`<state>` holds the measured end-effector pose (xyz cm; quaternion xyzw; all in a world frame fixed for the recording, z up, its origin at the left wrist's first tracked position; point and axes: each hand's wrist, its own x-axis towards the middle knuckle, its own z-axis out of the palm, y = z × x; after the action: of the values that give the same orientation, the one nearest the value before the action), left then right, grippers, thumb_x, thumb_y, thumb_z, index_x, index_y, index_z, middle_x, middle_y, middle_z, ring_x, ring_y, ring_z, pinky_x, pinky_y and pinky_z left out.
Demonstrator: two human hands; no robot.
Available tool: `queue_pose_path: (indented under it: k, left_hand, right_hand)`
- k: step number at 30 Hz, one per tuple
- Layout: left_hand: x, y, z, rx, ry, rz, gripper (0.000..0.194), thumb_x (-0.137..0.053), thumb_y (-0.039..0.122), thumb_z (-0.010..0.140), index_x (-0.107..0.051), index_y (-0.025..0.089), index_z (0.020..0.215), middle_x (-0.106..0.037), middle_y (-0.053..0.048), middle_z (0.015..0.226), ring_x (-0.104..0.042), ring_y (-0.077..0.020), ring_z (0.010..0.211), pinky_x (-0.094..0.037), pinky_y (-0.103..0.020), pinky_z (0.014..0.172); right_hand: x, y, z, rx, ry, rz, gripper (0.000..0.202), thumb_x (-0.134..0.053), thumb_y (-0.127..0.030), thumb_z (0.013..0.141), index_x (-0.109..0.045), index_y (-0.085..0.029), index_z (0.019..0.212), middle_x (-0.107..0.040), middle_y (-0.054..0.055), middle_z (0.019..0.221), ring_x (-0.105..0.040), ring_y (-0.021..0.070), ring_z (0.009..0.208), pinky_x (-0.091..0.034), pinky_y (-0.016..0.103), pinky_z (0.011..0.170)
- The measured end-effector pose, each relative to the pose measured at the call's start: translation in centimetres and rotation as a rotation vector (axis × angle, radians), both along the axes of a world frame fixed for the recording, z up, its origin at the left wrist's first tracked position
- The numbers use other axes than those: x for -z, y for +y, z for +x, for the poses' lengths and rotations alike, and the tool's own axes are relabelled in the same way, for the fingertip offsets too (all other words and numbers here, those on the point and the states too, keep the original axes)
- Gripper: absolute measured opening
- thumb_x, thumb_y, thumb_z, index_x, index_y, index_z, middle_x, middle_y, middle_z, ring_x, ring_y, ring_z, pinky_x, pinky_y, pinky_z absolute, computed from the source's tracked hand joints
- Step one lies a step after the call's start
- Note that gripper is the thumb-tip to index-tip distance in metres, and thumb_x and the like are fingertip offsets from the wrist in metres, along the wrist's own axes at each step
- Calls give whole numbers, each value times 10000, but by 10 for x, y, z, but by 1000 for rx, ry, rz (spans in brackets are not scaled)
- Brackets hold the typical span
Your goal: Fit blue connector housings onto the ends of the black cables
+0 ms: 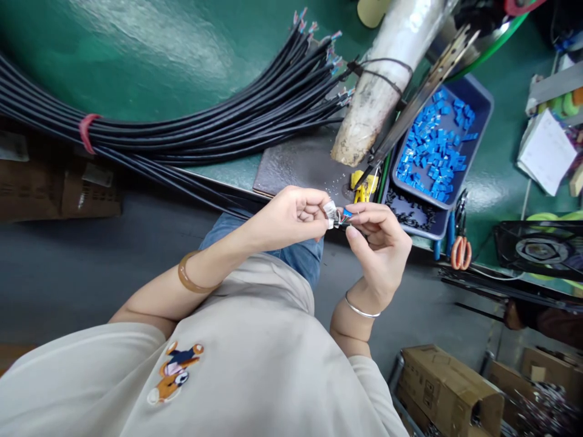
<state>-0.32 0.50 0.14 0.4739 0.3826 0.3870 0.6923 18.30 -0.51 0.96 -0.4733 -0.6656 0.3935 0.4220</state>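
In front of my waist, the fingers of my left hand [298, 215] are pinched at a white label-like piece [330, 214] by the end of a black cable. From the other side my right hand [380, 237] pinches a small blue connector [347, 213] between thumb and fingers, with thin coloured wires between the hands. How far the wires sit inside the connector is too small to tell. Just beyond the hands lies a yellow hand tool [365, 185]. A bundle of black cables [204, 136], tied with a red band, runs across the green table to the left, its stripped ends fanned out.
A blue-grey bin [486, 100] holds many blue connectors; a lower bin [426, 230] has small black parts. A wrapped roll [387, 79] and a metal bar slant over the dark mat [291, 161]. Orange-handled scissors [461, 252], a fan [542, 250] and cardboard boxes [439, 382] stand right.
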Motion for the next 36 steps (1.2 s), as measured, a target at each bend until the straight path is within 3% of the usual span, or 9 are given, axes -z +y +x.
queue_pose_path:
  k: [7,13,18,24,30,36]
  left_hand:
    - [5,-3,0,-48,-7,119,33,-651,131,763,-634,115,739,-644,-13,679,-602,-87,634,-479,-182,611]
    - [12,-6,1,-92,83,220,40,-657,146,783,-672,110,794,-668,-29,733,-606,-95,668,-488,-186,639]
    - [8,-4,-1,-47,6,102,26,-649,124,764,-624,117,765,-643,-10,657,-593,-74,599,-477,-170,598]
    - [4,1,-2,-36,-102,17,145,-746,247,753,-688,125,807,-587,17,624,-526,-51,533,-419,-159,501]
    - [3,1,6,-179,-141,-7,31,-668,150,772,-640,136,770,-596,28,578,-481,-29,473,-372,-136,454]
    - [2,1,10,-238,-163,-19,96,-650,125,727,-558,150,713,-515,58,524,-430,-25,464,-353,-139,466]
  right_hand:
    - [2,0,0,1,-103,46,63,-702,-199,811,-641,-210,821,-695,33,991,-689,160,932,-605,315,775]
    - [-5,-6,-5,72,-252,182,87,-710,-155,808,-691,-231,845,-708,25,997,-700,179,940,-605,389,860]
    - [-4,-7,-1,103,-161,226,147,-749,-147,784,-719,-241,893,-709,20,981,-706,188,915,-609,416,847]
    - [-3,-5,2,334,13,334,44,-655,-192,865,-674,-227,847,-672,24,941,-680,170,879,-625,434,838]
    - [0,-7,0,354,-115,393,117,-582,-239,912,-684,-217,859,-698,47,959,-685,213,906,-585,474,847]
    - [0,-7,-3,349,-201,380,142,-563,-211,926,-681,-220,847,-710,38,948,-677,194,916,-549,408,827]
